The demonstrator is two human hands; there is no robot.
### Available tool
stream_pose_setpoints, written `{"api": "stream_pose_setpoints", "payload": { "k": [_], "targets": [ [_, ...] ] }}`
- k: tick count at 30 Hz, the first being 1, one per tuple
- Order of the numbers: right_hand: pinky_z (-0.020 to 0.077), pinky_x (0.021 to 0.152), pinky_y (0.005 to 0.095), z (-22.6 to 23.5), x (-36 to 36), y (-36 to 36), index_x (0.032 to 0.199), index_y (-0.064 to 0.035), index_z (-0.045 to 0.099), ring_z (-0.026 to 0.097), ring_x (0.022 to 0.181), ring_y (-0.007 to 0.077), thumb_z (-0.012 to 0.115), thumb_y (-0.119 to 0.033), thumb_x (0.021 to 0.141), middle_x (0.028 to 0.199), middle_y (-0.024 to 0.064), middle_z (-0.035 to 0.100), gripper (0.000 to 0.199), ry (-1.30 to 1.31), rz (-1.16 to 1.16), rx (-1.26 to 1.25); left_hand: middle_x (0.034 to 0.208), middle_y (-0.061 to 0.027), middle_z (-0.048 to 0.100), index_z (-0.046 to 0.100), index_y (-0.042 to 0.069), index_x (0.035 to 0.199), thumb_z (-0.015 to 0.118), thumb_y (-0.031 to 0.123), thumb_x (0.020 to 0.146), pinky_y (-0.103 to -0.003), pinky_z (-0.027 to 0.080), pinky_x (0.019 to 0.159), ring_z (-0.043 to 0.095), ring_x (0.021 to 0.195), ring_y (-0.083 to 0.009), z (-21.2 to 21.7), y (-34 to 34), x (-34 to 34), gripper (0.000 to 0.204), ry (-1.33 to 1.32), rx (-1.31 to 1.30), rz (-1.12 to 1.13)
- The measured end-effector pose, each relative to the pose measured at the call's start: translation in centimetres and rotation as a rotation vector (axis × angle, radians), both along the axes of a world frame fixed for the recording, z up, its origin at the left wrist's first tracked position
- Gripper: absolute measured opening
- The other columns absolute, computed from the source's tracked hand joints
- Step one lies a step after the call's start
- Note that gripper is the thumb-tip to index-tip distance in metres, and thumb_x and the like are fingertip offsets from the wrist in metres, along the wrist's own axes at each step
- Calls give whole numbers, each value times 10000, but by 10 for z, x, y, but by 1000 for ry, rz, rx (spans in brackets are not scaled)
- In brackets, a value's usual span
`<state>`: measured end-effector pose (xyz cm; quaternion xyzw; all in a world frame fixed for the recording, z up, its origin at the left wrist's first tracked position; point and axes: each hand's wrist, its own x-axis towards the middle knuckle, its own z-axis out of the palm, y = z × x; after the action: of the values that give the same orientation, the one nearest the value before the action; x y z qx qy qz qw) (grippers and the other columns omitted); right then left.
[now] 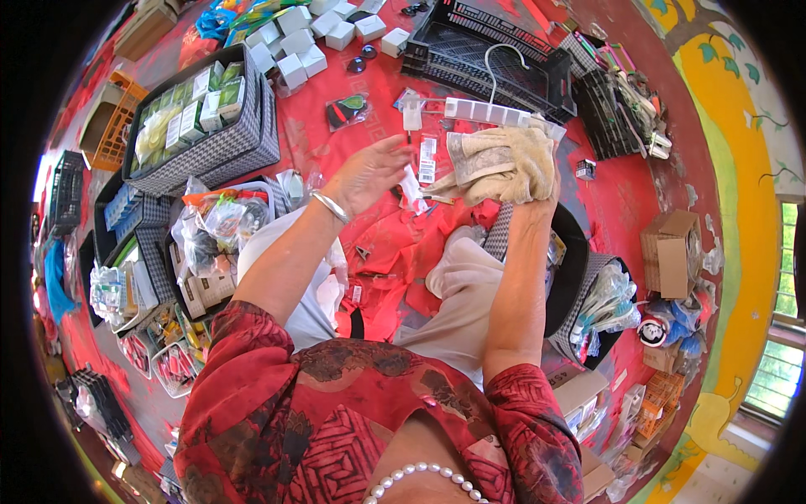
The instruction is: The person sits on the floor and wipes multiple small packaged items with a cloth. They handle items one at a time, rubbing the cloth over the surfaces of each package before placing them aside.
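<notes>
My right hand (547,195) grips a folded beige cloth item (504,164) from its right side, and most of its fingers are hidden behind the fabric. The kind of item is hard to tell; it has a greyish patch and a narrow end pointing left. Along its top edge lies a white clip hanger (478,110) with a curved hook, and a pale clip (411,113) sits at the hanger's left end. My left hand (369,175), with a silver bangle at the wrist, is open, fingers stretched toward that clip. Below the clip is a white tag (427,160).
A black plastic crate (487,63) stands beyond the hanger. Small white boxes (298,42) are piled at the far left. A checked basket (197,164) of packaged goods stands left, and another checked bin (592,311) right. Red sheeting (378,260) covers the floor between my legs.
</notes>
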<state>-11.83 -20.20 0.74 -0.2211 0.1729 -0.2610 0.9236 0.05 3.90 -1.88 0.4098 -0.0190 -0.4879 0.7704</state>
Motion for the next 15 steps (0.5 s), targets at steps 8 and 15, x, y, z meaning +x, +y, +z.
{"api": "stream_pose_setpoints", "payload": {
  "k": [8, 15],
  "targets": [
    [429, 918, 452, -26, 22, 45, 1174, -64, 491, 531, 1054, 297, 419, -380, 922, 1148, 126, 551, 410, 224, 309, -163, 1268, -33, 458, 335, 117, 1343, 546, 309, 884, -311, 285, 1020, 409, 1176, -161, 18, -16, -4, 540, -103, -280, 139],
    [481, 848, 418, -28, 16, 86, 1174, -25, 483, 591, 960, 287, 451, -370, 915, 1075, 143, 589, 432, 116, 454, 99, 1218, -55, 503, 453, 110, 1208, 461, 299, 931, -346, 327, 995, 457, 1149, -174, 15, -11, 15, 336, -145, -235, 396]
  ]
}}
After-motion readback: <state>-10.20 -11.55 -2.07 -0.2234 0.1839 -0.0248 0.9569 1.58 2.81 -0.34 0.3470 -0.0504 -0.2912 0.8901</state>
